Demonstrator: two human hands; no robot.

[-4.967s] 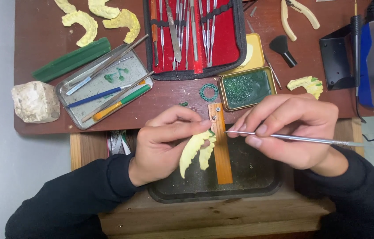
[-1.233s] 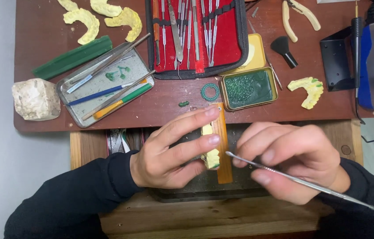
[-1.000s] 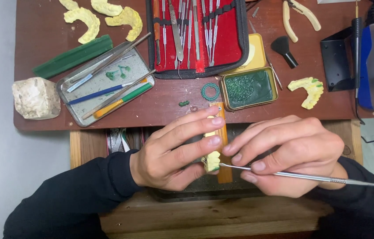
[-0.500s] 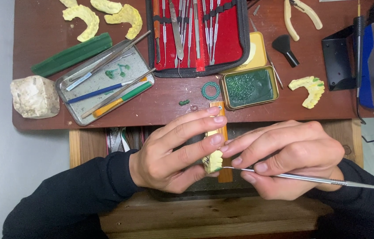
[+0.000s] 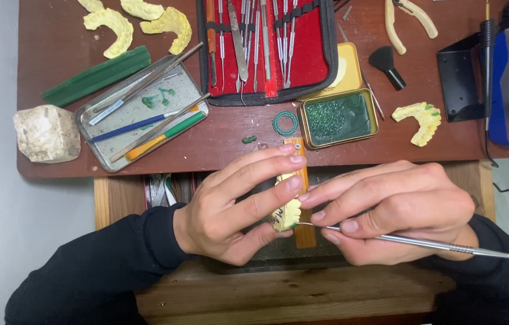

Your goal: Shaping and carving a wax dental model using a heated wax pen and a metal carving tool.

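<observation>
Head view shows the left hand [image 5: 230,207] pinching a yellow tooth cast [image 5: 286,212] just off the tabletop [image 5: 230,138] edge, steadying it so the right hand [image 5: 387,213], gripping a thin metal pick [image 5: 423,242] like a pen, can touch its tip to it.

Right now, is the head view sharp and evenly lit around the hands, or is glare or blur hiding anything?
Head view: sharp, evenly lit, soft shadows; left hand covers most of the yellow dental cast; mild glare on the metal tool in the right hand.
</observation>
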